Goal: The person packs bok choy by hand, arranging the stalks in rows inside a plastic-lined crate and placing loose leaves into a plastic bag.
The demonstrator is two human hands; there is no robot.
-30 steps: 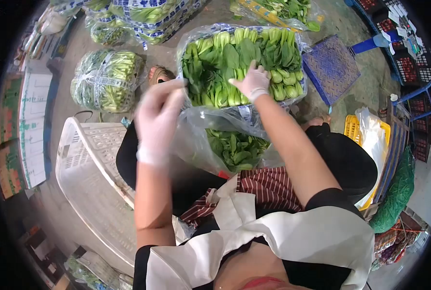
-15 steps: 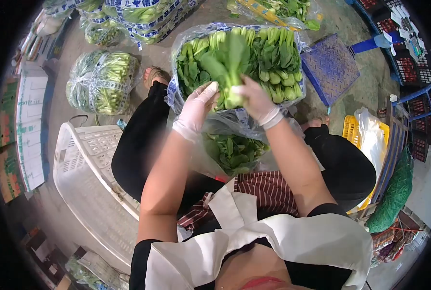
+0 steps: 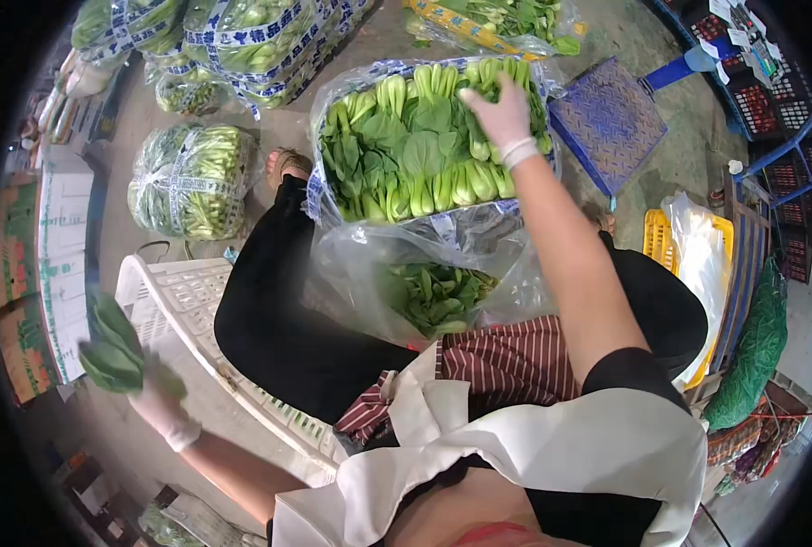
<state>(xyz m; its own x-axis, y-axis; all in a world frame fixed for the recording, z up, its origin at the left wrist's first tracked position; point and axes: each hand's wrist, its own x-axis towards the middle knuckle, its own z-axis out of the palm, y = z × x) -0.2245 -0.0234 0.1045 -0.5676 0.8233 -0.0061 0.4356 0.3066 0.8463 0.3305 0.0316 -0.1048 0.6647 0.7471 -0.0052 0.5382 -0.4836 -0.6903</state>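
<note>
My left hand (image 3: pixel 158 401), in a thin whitish glove, is stretched out to the far left, over the side of the white plastic crate (image 3: pixel 176 296). It grips a bok choy (image 3: pixel 112 346), whose dark leaves point up and are slightly blurred. Over the right half of a box lined with clear plastic, my gloved right hand (image 3: pixel 500 111) reaches among the packed bok choy (image 3: pixel 424 155), thumb and fingers apart. Rows with pale stems line the box's near and far sides, leaves toward the middle. An open plastic bag with loose green leaves (image 3: pixel 442 296) lies between my legs.
Wrapped bundles of greens (image 3: pixel 190 182) stand on the left, with more stacked behind. A blue platform scale (image 3: pixel 609 123) is right of the box. A yellow basket with plastic bags (image 3: pixel 693 264) sits by my right leg. More bagged greens (image 3: pixel 506 23) lie beyond the box.
My left hand has swung from above the box to the far left with a bok choy. My right hand has let go of the plant and moved to the box's far right.
</note>
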